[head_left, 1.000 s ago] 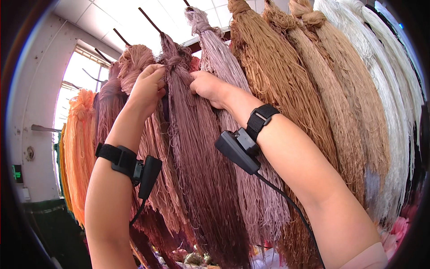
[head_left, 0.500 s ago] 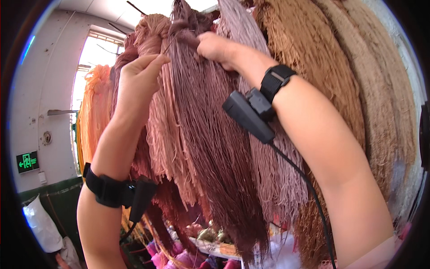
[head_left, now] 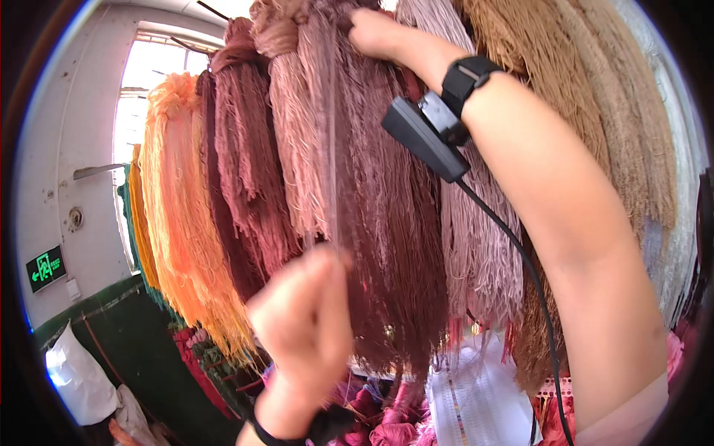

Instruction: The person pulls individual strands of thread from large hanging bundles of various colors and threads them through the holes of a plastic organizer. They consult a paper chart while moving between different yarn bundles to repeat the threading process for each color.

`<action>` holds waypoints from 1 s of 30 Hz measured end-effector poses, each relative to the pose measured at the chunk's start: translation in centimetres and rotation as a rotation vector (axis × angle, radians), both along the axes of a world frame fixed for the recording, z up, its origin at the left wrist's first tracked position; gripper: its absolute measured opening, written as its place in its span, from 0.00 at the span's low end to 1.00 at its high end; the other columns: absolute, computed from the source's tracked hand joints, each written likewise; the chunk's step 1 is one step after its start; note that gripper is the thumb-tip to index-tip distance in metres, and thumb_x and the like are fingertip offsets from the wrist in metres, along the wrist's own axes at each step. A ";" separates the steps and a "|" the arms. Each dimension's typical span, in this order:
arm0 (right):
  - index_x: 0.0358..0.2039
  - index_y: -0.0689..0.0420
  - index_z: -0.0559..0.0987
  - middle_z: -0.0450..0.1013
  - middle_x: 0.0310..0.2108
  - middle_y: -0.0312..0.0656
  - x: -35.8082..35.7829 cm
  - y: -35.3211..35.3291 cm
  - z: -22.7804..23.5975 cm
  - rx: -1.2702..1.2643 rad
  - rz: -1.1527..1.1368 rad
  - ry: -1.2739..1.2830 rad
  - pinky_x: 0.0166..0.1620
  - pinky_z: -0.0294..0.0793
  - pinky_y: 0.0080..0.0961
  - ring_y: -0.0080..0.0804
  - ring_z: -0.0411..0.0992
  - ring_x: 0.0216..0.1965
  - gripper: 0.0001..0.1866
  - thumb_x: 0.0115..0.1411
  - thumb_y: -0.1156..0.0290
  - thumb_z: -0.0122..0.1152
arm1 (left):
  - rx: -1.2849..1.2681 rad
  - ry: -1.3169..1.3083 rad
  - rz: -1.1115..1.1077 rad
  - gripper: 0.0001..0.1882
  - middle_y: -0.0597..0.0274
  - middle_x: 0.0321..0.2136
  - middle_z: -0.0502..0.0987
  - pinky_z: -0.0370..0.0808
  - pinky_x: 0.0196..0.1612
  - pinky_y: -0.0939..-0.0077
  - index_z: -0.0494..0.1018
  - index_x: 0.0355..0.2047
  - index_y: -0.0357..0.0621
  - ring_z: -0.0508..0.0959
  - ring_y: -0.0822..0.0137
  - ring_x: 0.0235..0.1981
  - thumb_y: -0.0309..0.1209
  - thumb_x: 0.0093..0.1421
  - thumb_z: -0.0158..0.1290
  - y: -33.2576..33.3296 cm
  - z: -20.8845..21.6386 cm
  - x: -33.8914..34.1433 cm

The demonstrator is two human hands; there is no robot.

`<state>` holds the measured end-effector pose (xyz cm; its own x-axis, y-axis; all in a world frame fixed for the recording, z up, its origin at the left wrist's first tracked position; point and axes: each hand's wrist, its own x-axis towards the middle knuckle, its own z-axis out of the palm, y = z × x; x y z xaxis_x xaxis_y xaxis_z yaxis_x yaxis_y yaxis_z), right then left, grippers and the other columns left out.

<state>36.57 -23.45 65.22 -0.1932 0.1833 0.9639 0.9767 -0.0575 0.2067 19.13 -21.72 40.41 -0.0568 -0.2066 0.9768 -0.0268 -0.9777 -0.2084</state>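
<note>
A large mauve-brown hank of yarn (head_left: pixel 387 223) hangs in front of me, its loose ends fanning out below. My right hand (head_left: pixel 375 36) is closed at the top of this hank, its fingertips partly buried in the yarn. Lower down, my left hand (head_left: pixel 305 312) is closed and smeared by motion. A few thin yarn strands (head_left: pixel 332 163) run straight from its pinched fingers up toward the top of the hank. Both wrists wear black straps; a dark device (head_left: pixel 424 137) with a cable is on the right one.
Dusty-pink (head_left: pixel 294 126), reddish-brown (head_left: pixel 249 141) and orange hanks (head_left: pixel 175 186) hang to the left. Lilac (head_left: pixel 483 230) and tan hanks (head_left: pixel 595 134) hang to the right. Below lie pink yarn bundles (head_left: pixel 390 431) and a white sheet (head_left: pixel 472 405). A window and green exit sign (head_left: pixel 46 269) are at left.
My left hand has moved down from the top of the hanks to near their lower ends, drawing strands with it. My right hand stays at the hank's top; the view has shifted.
</note>
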 end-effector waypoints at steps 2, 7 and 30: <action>0.37 0.67 0.66 0.65 0.36 0.58 0.1 -0.4 0.1 -0.025 -0.077 -0.017 0.43 0.62 0.31 0.47 0.64 0.41 0.18 0.42 0.77 0.41 | -0.209 0.112 -0.071 0.02 0.53 0.17 0.71 0.67 0.19 0.82 0.68 0.20 0.33 0.71 0.68 0.15 0.17 0.47 0.46 -0.2 -4.9 -1.6; 0.40 0.65 0.64 0.63 0.40 0.58 -2.9 -0.5 -1.2 -0.106 -0.125 0.064 0.46 0.59 0.30 0.47 0.61 0.44 0.19 0.44 0.76 0.42 | -0.596 0.385 -0.032 0.05 0.61 0.19 0.71 0.68 0.26 0.80 0.69 0.25 0.35 0.71 0.69 0.21 0.23 0.50 0.45 -1.8 -18.5 -9.4; 0.41 0.54 0.64 0.56 0.44 0.41 -7.8 4.4 -8.0 0.413 -0.949 -0.453 0.48 0.47 0.42 0.36 0.53 0.46 0.17 0.48 0.71 0.41 | -1.093 1.493 0.323 0.10 0.48 0.25 0.71 0.68 0.31 0.64 0.71 0.29 0.45 0.71 0.51 0.29 0.32 0.48 0.44 2.0 -37.9 -30.1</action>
